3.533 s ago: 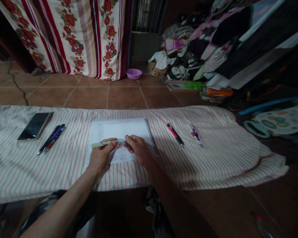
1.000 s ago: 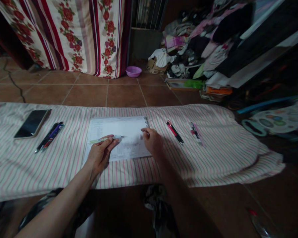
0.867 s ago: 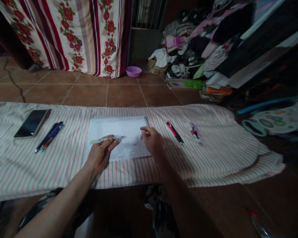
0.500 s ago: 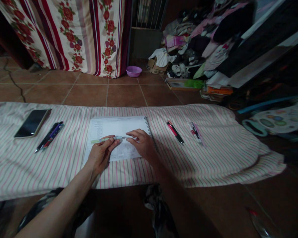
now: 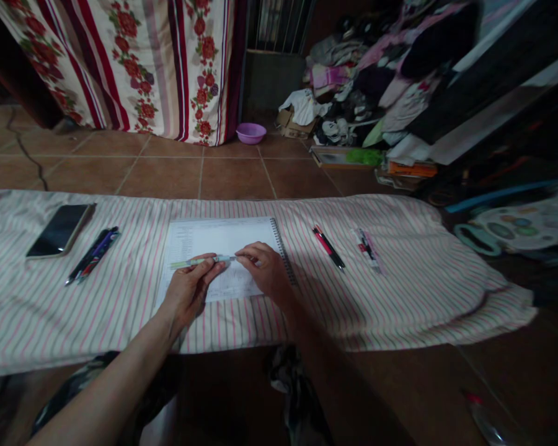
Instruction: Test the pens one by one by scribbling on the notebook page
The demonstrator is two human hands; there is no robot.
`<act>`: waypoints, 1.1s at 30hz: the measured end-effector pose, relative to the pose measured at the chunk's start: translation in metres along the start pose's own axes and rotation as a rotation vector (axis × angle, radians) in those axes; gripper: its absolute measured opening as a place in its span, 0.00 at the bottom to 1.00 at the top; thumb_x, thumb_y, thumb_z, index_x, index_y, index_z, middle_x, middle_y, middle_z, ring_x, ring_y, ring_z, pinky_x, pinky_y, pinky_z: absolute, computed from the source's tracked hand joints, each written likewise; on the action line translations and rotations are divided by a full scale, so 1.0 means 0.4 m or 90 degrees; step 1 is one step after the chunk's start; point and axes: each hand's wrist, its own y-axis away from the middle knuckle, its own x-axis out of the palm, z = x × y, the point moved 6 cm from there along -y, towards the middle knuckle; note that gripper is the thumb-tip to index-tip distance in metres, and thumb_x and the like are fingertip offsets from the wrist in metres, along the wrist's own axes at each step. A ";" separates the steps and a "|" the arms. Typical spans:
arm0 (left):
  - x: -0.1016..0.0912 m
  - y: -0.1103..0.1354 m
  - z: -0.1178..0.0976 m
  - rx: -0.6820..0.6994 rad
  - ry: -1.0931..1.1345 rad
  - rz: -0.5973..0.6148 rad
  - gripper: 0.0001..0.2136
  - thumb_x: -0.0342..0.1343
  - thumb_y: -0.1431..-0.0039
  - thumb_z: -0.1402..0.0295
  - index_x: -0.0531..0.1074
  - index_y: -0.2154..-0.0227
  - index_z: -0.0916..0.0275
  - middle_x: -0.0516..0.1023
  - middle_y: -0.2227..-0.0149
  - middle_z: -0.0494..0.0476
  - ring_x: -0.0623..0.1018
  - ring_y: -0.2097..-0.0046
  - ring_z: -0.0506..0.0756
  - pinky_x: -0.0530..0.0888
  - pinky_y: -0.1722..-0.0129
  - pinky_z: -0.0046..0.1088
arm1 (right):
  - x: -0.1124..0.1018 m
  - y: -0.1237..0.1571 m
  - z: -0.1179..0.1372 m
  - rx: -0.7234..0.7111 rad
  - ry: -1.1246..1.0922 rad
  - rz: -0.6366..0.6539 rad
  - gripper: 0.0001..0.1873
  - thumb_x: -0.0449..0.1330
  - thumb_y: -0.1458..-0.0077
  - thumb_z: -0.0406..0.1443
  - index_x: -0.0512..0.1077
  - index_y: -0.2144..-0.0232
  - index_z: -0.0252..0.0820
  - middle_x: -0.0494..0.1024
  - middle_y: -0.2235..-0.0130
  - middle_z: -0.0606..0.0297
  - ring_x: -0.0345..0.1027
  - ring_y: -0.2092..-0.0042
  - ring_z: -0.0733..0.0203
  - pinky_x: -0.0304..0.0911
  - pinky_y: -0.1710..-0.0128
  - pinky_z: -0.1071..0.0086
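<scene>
A pale green pen (image 5: 190,262) lies level over a white spiral notebook (image 5: 223,238) on a striped cloth (image 5: 400,279). My left hand (image 5: 188,291) is closed round the pen's barrel. My right hand (image 5: 265,269) pinches the pen's right end with its fingertips, over the notebook's lower right part. Whether a small piece is between those fingers is hidden.
A dark phone (image 5: 58,230) and a bundle of dark pens (image 5: 93,254) lie at the left of the cloth. At the right lie a red and black pen (image 5: 328,248) and a pink-white pen (image 5: 365,248). Beyond are a tiled floor, a purple bowl (image 5: 251,132) and heaped clothes (image 5: 353,93).
My right hand had moved off to the notebook's right edge a second ago; it has come back left to the pen's tip. The left hand and pen have stayed put.
</scene>
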 end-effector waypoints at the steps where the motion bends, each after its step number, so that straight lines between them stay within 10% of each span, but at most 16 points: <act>1: 0.000 0.000 -0.001 0.002 0.003 -0.003 0.07 0.53 0.48 0.85 0.74 0.75 0.73 0.77 0.76 0.59 0.80 0.71 0.52 0.78 0.65 0.22 | -0.001 0.000 0.000 -0.001 0.001 0.000 0.04 0.59 0.49 0.31 0.75 0.72 0.42 0.76 0.69 0.64 0.68 0.65 0.63 0.63 0.63 0.70; 33: -0.019 -0.006 -0.022 0.022 0.030 -0.036 0.09 0.51 0.48 0.85 0.73 0.77 0.71 0.76 0.74 0.57 0.78 0.71 0.50 0.78 0.64 0.22 | -0.031 -0.005 -0.018 0.038 -0.008 -0.031 0.06 0.56 0.48 0.31 0.74 0.71 0.43 0.76 0.68 0.63 0.69 0.65 0.63 0.64 0.65 0.71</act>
